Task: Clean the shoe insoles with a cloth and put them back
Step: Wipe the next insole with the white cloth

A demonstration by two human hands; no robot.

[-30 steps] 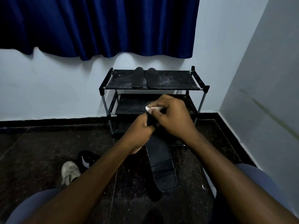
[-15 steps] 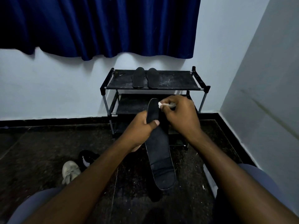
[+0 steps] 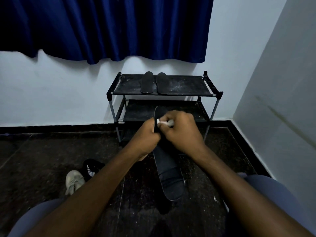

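Seen from a head-worn camera, the person's arms are bare from the left hand (image 3: 145,135) and right hand (image 3: 183,132) back to the frame's lower edge, with the left forearm (image 3: 95,190) and right forearm (image 3: 230,182) uncovered along their visible length. The left knee (image 3: 34,218) and right knee (image 3: 266,190) are clad in plain slate-blue fabric, smooth and unpatterned in the dim light.

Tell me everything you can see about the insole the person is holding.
The insole is long, flat and black, with a fabric-looking top, a thin pale rim and a band across it near the lower end. It is held lengthwise, far tip toward the shoe rack, near end over the floor. The left hand grips its left edge near the top; the right hand presses a white cloth against it there.
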